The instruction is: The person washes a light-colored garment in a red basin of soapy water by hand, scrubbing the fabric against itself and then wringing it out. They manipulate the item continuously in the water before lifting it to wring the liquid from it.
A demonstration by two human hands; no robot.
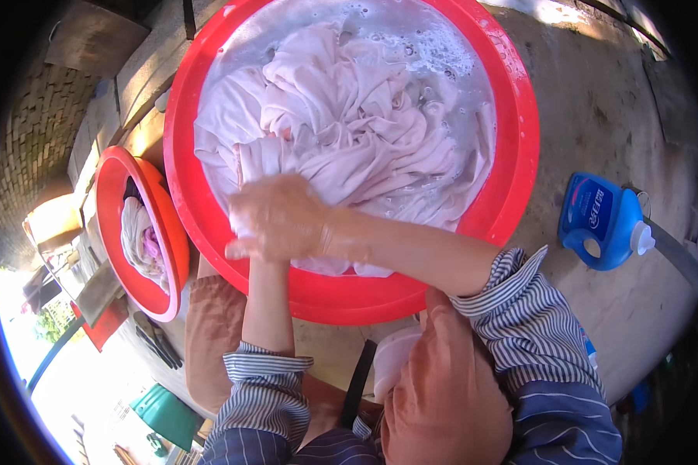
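A large red plastic basin (517, 157) of cloudy, sudsy water stands in front of me. Bunched pale pink cloth (349, 116) fills much of it, partly under the water. Over the basin's near left side, my right hand (285, 218) is blurred and closed around a fold of this cloth. That hand crosses above my left hand (267, 264), of which little more than the wrist shows. The left fingers are hidden, so their grip cannot be made out.
To the left, a smaller red basin (110, 232) holds grey-white and purple cloth (139, 241). A blue detergent jug (602, 221) with a white cap lies on the concrete floor (581, 116) at right. Dark gloves (156, 340) and a green container (166, 415) are at lower left.
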